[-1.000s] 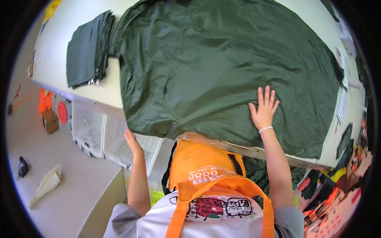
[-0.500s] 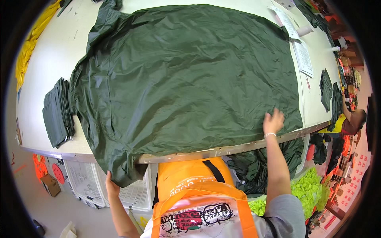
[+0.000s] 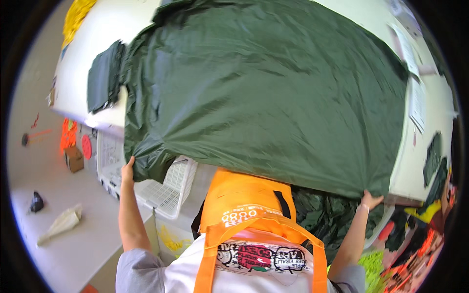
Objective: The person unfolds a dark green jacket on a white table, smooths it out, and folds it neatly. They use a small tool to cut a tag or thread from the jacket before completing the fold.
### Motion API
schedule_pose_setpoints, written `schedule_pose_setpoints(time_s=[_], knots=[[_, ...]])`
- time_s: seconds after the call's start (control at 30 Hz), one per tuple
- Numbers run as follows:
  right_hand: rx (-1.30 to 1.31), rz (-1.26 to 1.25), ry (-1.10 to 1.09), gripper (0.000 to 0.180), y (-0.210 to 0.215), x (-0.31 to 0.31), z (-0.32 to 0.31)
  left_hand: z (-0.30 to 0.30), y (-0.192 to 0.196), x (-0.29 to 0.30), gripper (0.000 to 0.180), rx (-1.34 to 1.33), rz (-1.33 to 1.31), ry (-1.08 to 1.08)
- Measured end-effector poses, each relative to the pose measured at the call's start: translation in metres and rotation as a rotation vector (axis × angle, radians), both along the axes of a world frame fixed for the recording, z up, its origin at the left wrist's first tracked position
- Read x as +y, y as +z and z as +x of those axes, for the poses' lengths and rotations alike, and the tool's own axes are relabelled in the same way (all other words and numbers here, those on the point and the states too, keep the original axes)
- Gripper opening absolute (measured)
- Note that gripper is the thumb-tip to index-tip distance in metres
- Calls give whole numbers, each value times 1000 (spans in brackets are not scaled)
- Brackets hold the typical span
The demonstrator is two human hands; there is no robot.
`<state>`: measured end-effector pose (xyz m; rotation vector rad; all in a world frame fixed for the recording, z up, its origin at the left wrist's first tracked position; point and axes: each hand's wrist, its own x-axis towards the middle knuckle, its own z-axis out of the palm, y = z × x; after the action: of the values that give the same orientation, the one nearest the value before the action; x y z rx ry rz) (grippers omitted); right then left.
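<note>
A wide, dark green garment of thin, shiny fabric, much like a raincoat, lies spread over the white table. Its near edge hangs past the front of the table, stretched between my hands. My left hand pinches the lower left part, where the cloth bunches and droops like a sleeve. At the near right corner, my right hand has its fingers closed on the edge, and creases fan out from there. Fabric hides some of the fingertips of both hands.
Folded dark green pieces are stacked left of the garment. Printed sheets lie along its right side. Below the table edge are a white plastic basket and a dark green fabric heap. An orange bag is against my front.
My right hand has gone from lying on the cloth to gripping its near right corner. The near edge has been drawn toward me over the table front and pulled straighter. The view has shifted.
</note>
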<state>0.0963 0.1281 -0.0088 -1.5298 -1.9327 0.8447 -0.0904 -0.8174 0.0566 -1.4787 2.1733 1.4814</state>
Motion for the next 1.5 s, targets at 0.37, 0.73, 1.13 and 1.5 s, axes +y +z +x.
schedule_pose_setpoints(time_s=[0.37, 0.73, 1.13, 1.5], knots=[[-527, 479, 416, 66, 102, 229, -77, -158, 128, 62, 33, 535, 444, -23], [-424, 576, 1211, 41, 90, -87, -280, -216, -22, 4, 52, 506, -615, -765], [-693, 477, 1209, 21, 39, -99, -378, -283, -3, 56, 33, 382, -797, -725], [-331, 567, 1381, 47, 75, -266, -325, -270, -8, 39, 41, 560, -576, -888]])
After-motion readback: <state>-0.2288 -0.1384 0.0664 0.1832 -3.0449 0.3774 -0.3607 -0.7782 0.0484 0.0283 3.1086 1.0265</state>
